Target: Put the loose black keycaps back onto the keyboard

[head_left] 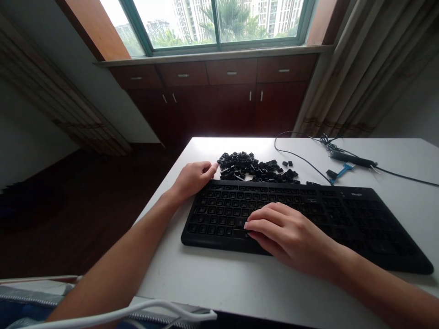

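Observation:
A long black keyboard (281,246) lies on the white table, its key sockets bare in most places. Over its lower middle rows, my right hand (284,230) is closed in a pinch, fingertips down against the sockets. A small dark piece, seemingly a keycap, shows between the thumb and fingers, mostly covered by them. My left hand (197,176) rests at the keyboard's far left corner with its fingers curled and thumb pressed in. Its fingertips touch the left edge of a heap of loose black keycaps (240,162); whatever they hold is hidden.
Behind the keyboard's right half lie a blue brush (343,171), a black-handled tool (353,159) with a metal tip, and a bundled black cable (327,142). A white curved bar (164,307) crosses the near edge. Wooden cabinets (219,105) stand beyond the table (206,278).

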`<act>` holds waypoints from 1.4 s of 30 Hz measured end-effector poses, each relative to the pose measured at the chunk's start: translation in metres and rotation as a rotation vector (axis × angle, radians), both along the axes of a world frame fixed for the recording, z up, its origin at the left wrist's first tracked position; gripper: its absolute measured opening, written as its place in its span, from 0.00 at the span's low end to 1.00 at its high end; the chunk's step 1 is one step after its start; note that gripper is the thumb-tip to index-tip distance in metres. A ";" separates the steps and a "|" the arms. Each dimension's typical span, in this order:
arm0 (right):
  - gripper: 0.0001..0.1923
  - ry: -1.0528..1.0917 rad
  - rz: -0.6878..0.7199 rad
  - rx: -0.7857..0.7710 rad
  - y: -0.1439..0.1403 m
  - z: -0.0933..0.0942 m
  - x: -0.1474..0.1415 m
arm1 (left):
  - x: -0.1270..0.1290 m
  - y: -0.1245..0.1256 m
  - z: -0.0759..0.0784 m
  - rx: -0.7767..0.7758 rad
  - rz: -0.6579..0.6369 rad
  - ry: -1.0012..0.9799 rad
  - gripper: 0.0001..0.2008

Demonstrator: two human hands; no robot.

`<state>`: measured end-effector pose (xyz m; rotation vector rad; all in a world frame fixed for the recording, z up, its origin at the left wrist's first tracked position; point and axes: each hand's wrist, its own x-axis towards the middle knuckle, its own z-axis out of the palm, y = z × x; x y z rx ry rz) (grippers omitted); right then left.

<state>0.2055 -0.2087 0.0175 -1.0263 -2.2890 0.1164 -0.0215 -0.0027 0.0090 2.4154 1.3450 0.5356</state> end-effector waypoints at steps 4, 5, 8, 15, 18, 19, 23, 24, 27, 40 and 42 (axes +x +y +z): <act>0.09 0.010 -0.005 -0.014 -0.001 -0.003 0.001 | 0.000 -0.001 0.000 0.004 -0.005 -0.001 0.26; 0.08 0.015 -0.008 -0.011 -0.001 -0.003 0.001 | 0.000 -0.002 0.000 0.009 -0.003 0.000 0.25; 0.08 0.034 -0.005 -0.002 -0.001 -0.003 0.000 | 0.000 -0.002 -0.001 0.024 0.001 -0.002 0.25; 0.13 0.053 -0.005 0.008 -0.001 -0.003 -0.001 | 0.001 -0.002 -0.002 0.030 -0.005 -0.020 0.24; 0.14 0.063 0.002 0.008 -0.001 -0.004 0.000 | 0.001 -0.002 -0.002 0.031 0.000 -0.023 0.24; 0.14 0.067 0.005 0.008 -0.001 -0.004 0.001 | 0.001 -0.002 -0.002 0.032 0.002 -0.023 0.24; 0.15 0.061 0.013 0.002 -0.001 -0.004 0.002 | 0.000 -0.003 -0.002 0.028 0.001 -0.028 0.24; 0.16 0.058 0.013 0.000 -0.001 -0.004 0.002 | 0.000 -0.003 -0.002 0.026 -0.001 -0.030 0.24; 0.16 0.063 0.007 -0.007 -0.001 -0.005 0.003 | 0.000 -0.003 -0.002 0.024 -0.008 -0.036 0.25; 0.16 0.100 0.010 -0.040 -0.001 -0.004 0.003 | 0.000 -0.003 -0.002 0.011 -0.020 -0.086 0.23; 0.15 0.126 -0.005 -0.033 0.000 -0.002 0.003 | -0.001 -0.002 -0.004 0.010 -0.022 -0.099 0.24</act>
